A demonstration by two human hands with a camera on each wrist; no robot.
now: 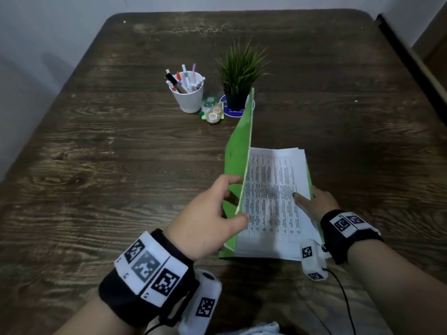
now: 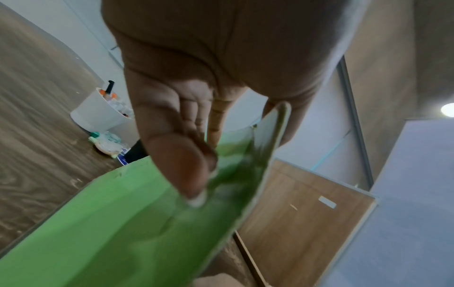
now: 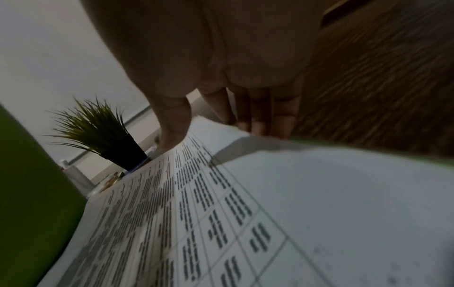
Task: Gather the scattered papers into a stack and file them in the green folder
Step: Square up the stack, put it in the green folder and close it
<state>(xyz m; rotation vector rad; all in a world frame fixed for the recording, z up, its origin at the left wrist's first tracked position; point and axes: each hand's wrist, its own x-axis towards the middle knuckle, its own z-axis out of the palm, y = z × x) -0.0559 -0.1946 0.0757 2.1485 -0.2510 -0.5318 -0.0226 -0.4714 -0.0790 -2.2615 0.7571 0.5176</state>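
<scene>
While left hand lifts cover (probably), papers lie.

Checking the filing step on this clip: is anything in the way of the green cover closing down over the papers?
Yes. The right hand lies at the papers' right edge, one finger pressed on the top sheet under the raised cover of the green folder, which the left hand pinches. It must withdraw first; nothing else visible intervenes.

Green folder open at table centre, front cover raised near-upright toward 12 o'clock; stack of printed papers lying flat inside, at its 3 o'clock.
</scene>
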